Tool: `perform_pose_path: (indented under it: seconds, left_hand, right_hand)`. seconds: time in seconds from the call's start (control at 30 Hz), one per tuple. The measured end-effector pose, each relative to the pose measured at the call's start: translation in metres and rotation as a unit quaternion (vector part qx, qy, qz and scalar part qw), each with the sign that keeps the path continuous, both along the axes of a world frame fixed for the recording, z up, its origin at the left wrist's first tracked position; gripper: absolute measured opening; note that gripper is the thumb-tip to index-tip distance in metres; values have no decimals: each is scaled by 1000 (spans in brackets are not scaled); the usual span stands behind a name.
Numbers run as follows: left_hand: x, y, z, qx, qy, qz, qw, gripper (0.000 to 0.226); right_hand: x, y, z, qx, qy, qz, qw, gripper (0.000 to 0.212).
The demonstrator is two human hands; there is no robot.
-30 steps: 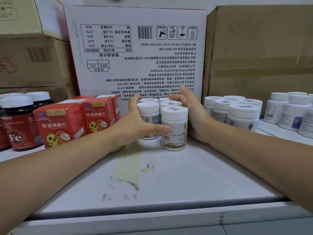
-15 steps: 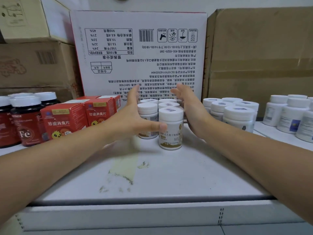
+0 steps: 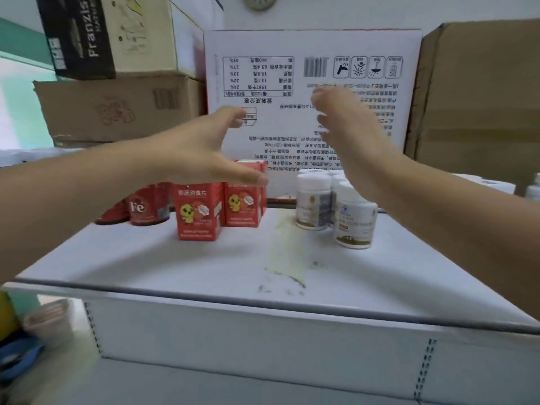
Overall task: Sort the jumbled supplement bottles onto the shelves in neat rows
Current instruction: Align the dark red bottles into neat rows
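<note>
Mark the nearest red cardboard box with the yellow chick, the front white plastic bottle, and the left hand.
Red cardboard box with yellow chick [image 3: 198, 213]: head view, front face.
Front white plastic bottle [image 3: 355, 222]: head view, label on its body.
Left hand [image 3: 201, 150]: head view, middle of the hand.

The supplement bottles [image 3: 314, 200] are white with gold bands at the base. Red boxes [image 3: 198, 213] carry a yellow cartoon chick. The shelf [image 3: 204, 258] is white, with a yellowish stain [image 3: 287, 252].
</note>
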State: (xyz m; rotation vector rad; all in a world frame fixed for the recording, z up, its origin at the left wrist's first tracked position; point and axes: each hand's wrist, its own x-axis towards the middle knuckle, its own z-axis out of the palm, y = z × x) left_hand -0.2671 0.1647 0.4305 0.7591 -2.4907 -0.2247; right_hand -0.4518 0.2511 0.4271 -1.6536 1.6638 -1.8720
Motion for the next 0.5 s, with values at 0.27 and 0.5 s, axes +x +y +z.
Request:
perform_pose_path:
  seconds: [0.27,0.5]
  left_hand:
    - [43,-64,-37,130,102,-59,985,109]
    - [33,-99,-74,324,168,-151,919,77]
  right_hand:
    - [54,-78,-32,121,-37,-40,991,70]
    - [49,-114,-74,106,-148,11,983,100]
